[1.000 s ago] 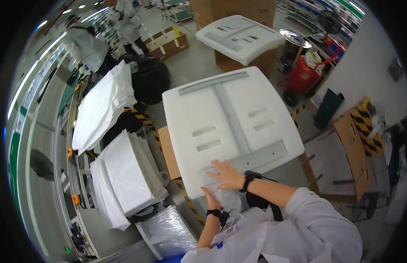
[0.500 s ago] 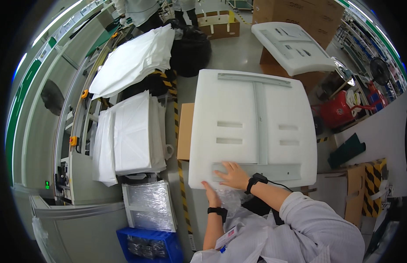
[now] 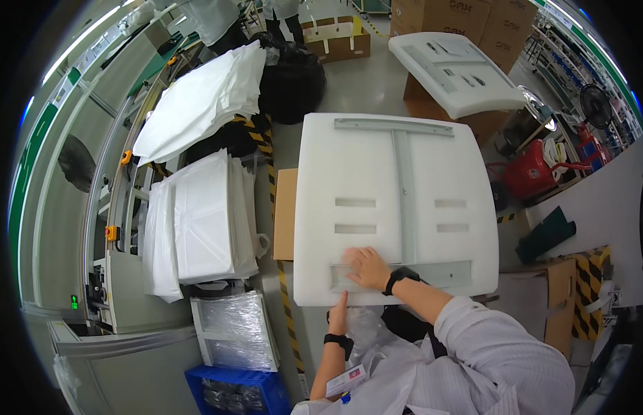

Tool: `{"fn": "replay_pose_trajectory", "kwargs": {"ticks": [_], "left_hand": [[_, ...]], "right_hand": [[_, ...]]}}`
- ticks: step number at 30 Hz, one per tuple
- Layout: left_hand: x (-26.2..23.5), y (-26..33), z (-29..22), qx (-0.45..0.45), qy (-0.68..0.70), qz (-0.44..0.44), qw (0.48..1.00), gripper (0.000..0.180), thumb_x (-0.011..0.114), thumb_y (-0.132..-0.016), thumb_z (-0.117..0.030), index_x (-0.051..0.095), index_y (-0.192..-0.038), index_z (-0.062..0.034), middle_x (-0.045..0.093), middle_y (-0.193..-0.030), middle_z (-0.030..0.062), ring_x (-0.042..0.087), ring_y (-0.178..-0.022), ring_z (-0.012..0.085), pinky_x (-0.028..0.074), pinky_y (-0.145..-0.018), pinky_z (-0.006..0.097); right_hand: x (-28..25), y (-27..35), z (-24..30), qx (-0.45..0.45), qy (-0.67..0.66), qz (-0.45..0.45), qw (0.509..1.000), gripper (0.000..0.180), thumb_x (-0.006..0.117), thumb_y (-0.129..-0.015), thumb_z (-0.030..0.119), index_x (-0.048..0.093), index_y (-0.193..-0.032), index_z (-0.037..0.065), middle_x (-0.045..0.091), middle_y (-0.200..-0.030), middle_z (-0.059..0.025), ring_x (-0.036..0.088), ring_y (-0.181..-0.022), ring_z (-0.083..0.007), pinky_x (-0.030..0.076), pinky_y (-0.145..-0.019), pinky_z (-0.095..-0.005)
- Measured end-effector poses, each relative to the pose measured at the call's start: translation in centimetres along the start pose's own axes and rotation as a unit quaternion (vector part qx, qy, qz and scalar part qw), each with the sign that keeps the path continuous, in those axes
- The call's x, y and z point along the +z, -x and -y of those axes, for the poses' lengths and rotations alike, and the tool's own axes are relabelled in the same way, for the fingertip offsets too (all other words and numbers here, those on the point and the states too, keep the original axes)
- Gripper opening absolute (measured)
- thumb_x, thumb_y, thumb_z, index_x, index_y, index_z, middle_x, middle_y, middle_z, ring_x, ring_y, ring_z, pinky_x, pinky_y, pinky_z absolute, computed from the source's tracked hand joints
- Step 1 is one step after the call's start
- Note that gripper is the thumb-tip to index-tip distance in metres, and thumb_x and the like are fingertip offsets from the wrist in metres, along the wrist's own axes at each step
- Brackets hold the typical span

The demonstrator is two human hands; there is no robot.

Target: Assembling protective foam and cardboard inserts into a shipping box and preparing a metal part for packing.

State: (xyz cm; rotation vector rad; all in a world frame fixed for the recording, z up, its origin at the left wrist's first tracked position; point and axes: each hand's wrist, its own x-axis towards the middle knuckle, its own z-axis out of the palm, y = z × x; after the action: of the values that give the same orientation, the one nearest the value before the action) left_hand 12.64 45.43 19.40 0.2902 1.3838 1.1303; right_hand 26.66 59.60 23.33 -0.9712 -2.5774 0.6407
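Observation:
A large white foam panel (image 3: 397,173) with slots and a grey T-shaped metal strip lies flat in front of me. My right hand (image 3: 366,266), a black watch on its wrist, rests flat with fingers spread on the panel near its front edge. My left hand (image 3: 338,315), wearing a black wristband, is at the panel's front edge just below, one digit pointing up against the rim; its other fingers are hidden. Clear plastic film (image 3: 366,328) is bunched below the edge between my arms.
A second foam panel (image 3: 460,69) lies on cardboard boxes at the far right. Stacks of white bags (image 3: 204,221) sit on the left beside a conveyor frame (image 3: 107,235). Also around: a black sack (image 3: 294,76), a red machine (image 3: 536,169), a blue crate (image 3: 238,391), a wrapped pack (image 3: 235,332).
The view has swung so the panel now lies squarer and larger before me. Both hands stay at its front edge, hardly moved.

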Motion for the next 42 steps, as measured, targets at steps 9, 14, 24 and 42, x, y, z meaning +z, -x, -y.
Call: {"fn": "replay_pose_trajectory", "kwargs": {"ticks": [9,14,24,42], "left_hand": [[-1.5,0.1,0.4,-0.087,0.031,0.018,0.996,0.055,0.072,-0.078,-0.025,0.050,-0.120,0.0030,0.059,-0.110,0.0106,0.057,-0.095,0.0194,0.047,-0.079,0.030],[-2.1,0.2,0.1,-0.112,-0.015,0.020,0.993,0.050,0.071,-0.079,-0.026,0.052,-0.116,0.0019,0.060,-0.103,0.0086,0.057,-0.086,0.0172,0.046,-0.069,0.028],[-3.5,2.5,-0.6,-0.223,0.067,0.097,0.968,0.058,0.068,-0.084,-0.029,0.044,-0.127,0.0012,0.055,-0.118,0.0104,0.054,-0.106,0.0220,0.044,-0.087,0.034],[1.4,5.9,-3.8,-0.123,-0.204,0.216,0.947,0.032,0.062,-0.088,-0.030,0.063,-0.097,0.0010,0.066,-0.086,0.0075,0.058,-0.083,0.0143,0.041,-0.077,0.025]], "right_hand": [[0.0,-2.2,-0.7,-0.104,0.172,-0.057,0.978,0.066,0.056,-0.084,0.043,0.032,-0.140,0.018,0.026,-0.144,-0.0175,0.043,-0.110,-0.0280,0.022,-0.105,-0.0592],[1.4,-3.0,-0.8,-0.097,0.200,-0.069,0.973,0.065,0.059,-0.084,0.040,0.033,-0.140,0.021,0.026,-0.144,-0.0159,0.042,-0.110,-0.0277,0.023,-0.104,-0.0593],[-6.5,6.2,0.2,0.088,0.074,-0.038,0.993,0.066,0.062,-0.082,0.040,0.039,-0.137,0.012,0.024,-0.144,-0.0226,0.025,-0.134,-0.0374,0.020,-0.105,-0.0591],[-7.5,14.9,2.5,0.197,0.040,-0.029,0.979,0.083,0.062,-0.073,0.061,0.043,-0.135,0.009,0.015,-0.145,-0.0329,0.017,-0.135,-0.0467,0.017,-0.106,-0.0593]]}}
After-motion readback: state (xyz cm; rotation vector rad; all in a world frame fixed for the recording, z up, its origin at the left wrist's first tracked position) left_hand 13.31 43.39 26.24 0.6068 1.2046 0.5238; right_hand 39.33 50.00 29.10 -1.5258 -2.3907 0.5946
